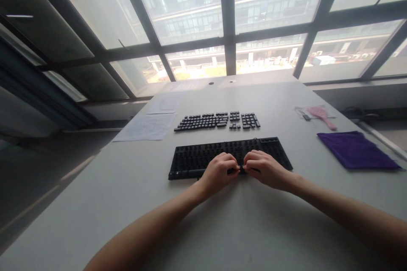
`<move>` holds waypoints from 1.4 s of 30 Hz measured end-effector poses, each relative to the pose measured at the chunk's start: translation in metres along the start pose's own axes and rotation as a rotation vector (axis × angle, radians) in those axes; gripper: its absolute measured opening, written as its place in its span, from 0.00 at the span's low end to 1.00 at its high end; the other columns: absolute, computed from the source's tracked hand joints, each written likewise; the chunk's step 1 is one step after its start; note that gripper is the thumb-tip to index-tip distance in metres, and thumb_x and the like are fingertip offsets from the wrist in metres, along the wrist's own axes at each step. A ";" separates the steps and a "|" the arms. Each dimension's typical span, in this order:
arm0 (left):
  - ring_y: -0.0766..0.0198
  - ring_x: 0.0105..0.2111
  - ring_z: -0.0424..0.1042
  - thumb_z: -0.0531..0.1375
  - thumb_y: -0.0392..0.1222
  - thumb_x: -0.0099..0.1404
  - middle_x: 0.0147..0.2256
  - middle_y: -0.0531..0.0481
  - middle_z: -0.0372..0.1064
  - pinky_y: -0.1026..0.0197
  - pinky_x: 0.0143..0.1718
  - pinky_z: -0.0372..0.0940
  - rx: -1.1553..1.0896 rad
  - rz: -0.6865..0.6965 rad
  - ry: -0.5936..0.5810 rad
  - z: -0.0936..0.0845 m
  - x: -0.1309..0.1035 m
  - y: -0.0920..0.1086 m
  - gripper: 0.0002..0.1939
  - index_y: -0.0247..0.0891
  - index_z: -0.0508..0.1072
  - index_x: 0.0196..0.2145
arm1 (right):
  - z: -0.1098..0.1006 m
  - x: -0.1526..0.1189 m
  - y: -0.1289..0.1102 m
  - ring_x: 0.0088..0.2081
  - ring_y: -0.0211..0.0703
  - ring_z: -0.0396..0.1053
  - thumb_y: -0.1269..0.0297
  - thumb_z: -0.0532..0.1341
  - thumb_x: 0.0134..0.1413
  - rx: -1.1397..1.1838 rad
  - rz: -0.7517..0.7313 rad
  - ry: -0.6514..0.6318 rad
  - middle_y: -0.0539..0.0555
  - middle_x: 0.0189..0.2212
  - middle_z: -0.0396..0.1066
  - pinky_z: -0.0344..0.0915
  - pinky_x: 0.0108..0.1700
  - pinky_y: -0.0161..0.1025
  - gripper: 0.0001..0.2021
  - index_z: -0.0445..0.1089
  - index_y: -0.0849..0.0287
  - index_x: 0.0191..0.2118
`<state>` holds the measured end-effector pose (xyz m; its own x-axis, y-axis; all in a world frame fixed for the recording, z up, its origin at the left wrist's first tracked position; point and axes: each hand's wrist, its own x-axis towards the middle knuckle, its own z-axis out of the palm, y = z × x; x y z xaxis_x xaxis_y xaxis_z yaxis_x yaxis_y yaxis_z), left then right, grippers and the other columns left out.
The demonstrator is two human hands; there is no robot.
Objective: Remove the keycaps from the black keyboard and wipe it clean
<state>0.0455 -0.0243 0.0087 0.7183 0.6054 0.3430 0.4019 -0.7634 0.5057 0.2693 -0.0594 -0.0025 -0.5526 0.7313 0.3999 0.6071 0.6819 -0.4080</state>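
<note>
A black keyboard (190, 157) lies on the white table, most of its keycaps off and the dark key bed showing. Behind it, loose black keycaps (203, 123) are laid out in keyboard order. My left hand (221, 167) is closed in a pinch over the keyboard's front edge, right of its middle. Facing it, my right hand (262, 167) pinches from the other side, with the fingertips of both hands almost meeting. Between them is a small dark piece (241, 170), too small and covered to name.
White paper sheets (144, 128) lie at the left. On the right are a folded purple cloth (356, 150), a pink brush-like item (321, 115) and a clear bag (302, 113) with a small dark object. Windows (190, 8) stand beyond the table's far edge.
</note>
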 end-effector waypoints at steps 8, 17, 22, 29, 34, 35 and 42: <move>0.60 0.39 0.69 0.62 0.34 0.63 0.35 0.49 0.73 0.60 0.42 0.65 0.048 0.010 -0.014 0.006 0.000 -0.003 0.04 0.39 0.75 0.30 | 0.001 0.000 0.001 0.38 0.42 0.66 0.68 0.58 0.65 -0.026 0.006 -0.011 0.53 0.36 0.72 0.60 0.42 0.41 0.10 0.70 0.57 0.30; 0.59 0.40 0.69 0.62 0.33 0.62 0.37 0.48 0.73 0.58 0.44 0.66 0.057 0.012 -0.006 0.004 -0.001 0.001 0.02 0.38 0.74 0.33 | 0.002 -0.002 -0.001 0.38 0.44 0.67 0.68 0.60 0.63 -0.015 -0.001 0.024 0.54 0.36 0.72 0.61 0.42 0.41 0.08 0.71 0.56 0.30; 0.58 0.41 0.71 0.63 0.39 0.64 0.39 0.48 0.74 0.57 0.46 0.66 0.001 -0.019 0.046 -0.009 0.003 0.004 0.08 0.39 0.75 0.42 | -0.007 0.004 0.004 0.39 0.45 0.68 0.68 0.61 0.62 0.060 0.018 0.154 0.54 0.35 0.73 0.64 0.44 0.42 0.04 0.73 0.55 0.36; 0.59 0.38 0.73 0.64 0.38 0.64 0.37 0.49 0.77 0.57 0.46 0.66 0.158 -0.131 0.232 -0.048 0.063 -0.039 0.05 0.39 0.79 0.38 | -0.028 0.062 0.059 0.40 0.47 0.70 0.70 0.63 0.58 -0.085 0.206 0.293 0.54 0.35 0.75 0.64 0.45 0.42 0.04 0.76 0.57 0.36; 0.56 0.43 0.72 0.66 0.39 0.62 0.40 0.49 0.78 0.55 0.50 0.65 0.322 -0.212 0.150 -0.047 0.113 -0.079 0.06 0.42 0.82 0.38 | -0.019 0.108 0.095 0.43 0.50 0.68 0.71 0.65 0.56 -0.248 0.248 0.162 0.56 0.37 0.76 0.62 0.46 0.43 0.05 0.79 0.56 0.36; 0.55 0.44 0.71 0.66 0.39 0.62 0.41 0.49 0.78 0.55 0.50 0.65 0.347 -0.229 0.121 -0.043 0.119 -0.085 0.07 0.43 0.82 0.39 | -0.016 0.113 0.099 0.44 0.50 0.68 0.70 0.65 0.57 -0.273 0.250 0.133 0.56 0.38 0.76 0.61 0.46 0.44 0.05 0.80 0.56 0.35; 0.53 0.45 0.70 0.67 0.40 0.60 0.38 0.49 0.78 0.55 0.49 0.66 0.377 -0.275 0.020 -0.017 0.134 -0.109 0.06 0.46 0.83 0.36 | -0.001 0.126 0.108 0.46 0.52 0.66 0.67 0.66 0.57 -0.382 0.252 0.021 0.57 0.40 0.76 0.56 0.46 0.44 0.04 0.80 0.55 0.35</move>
<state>0.0883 0.1442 0.0131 0.5465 0.7983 0.2531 0.7570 -0.6002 0.2583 0.2663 0.1066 0.0048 -0.3515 0.8702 0.3453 0.8901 0.4249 -0.1647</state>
